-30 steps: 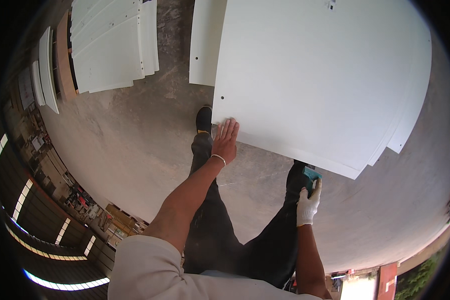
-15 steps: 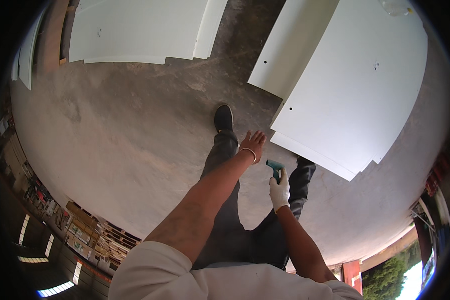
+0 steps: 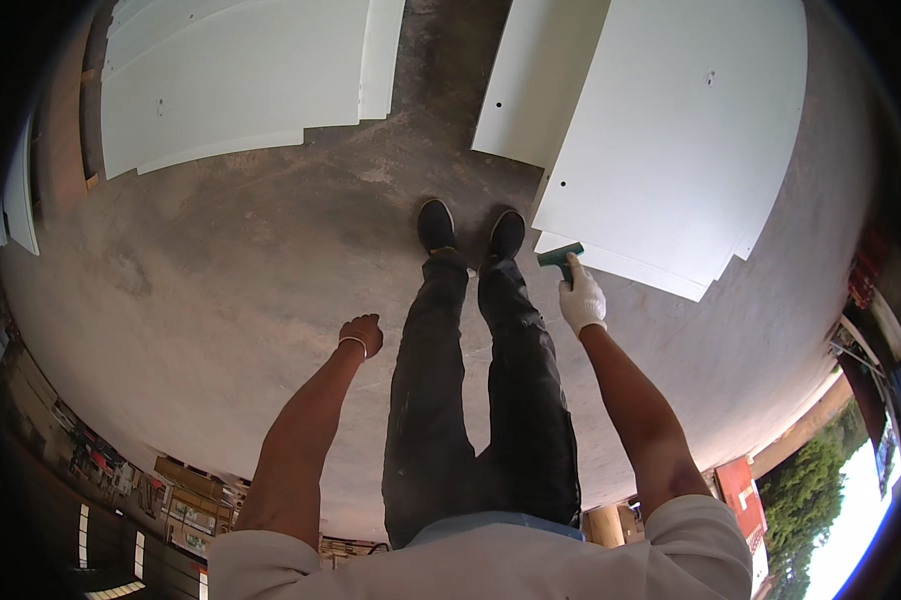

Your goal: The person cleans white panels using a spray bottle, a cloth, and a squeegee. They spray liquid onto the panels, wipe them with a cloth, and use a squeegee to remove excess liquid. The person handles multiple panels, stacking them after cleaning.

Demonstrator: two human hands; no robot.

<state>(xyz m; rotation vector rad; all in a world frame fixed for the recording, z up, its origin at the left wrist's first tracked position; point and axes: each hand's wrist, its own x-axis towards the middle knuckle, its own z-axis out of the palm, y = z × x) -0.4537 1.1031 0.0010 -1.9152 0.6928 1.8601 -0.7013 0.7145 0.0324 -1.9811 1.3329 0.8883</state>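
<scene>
My right hand [image 3: 584, 300], in a white glove, grips the handle of a dark green T-shaped hand tool [image 3: 561, 255] that looks like a small scraper. The tool's wide head points forward, just by the near left corner of a large white panel [image 3: 671, 160]; whether it touches the panel I cannot tell. My left hand [image 3: 363, 334] is bare, with a pale bracelet at the wrist. It hangs to the left of my legs with its fingers curled in, and nothing shows in it.
Another white panel [image 3: 241, 90] stands ahead on the left, raised like the right one. A narrower white panel [image 3: 536, 80] adjoins the right panel. My feet stand together on the concrete floor [image 3: 201, 300]. Stacked wooden goods [image 3: 186, 500] line the lower left.
My left hand has swung back and left, its fingers curling in. The right hand has moved forward with the tool, which has turned. My feet are now side by side.
</scene>
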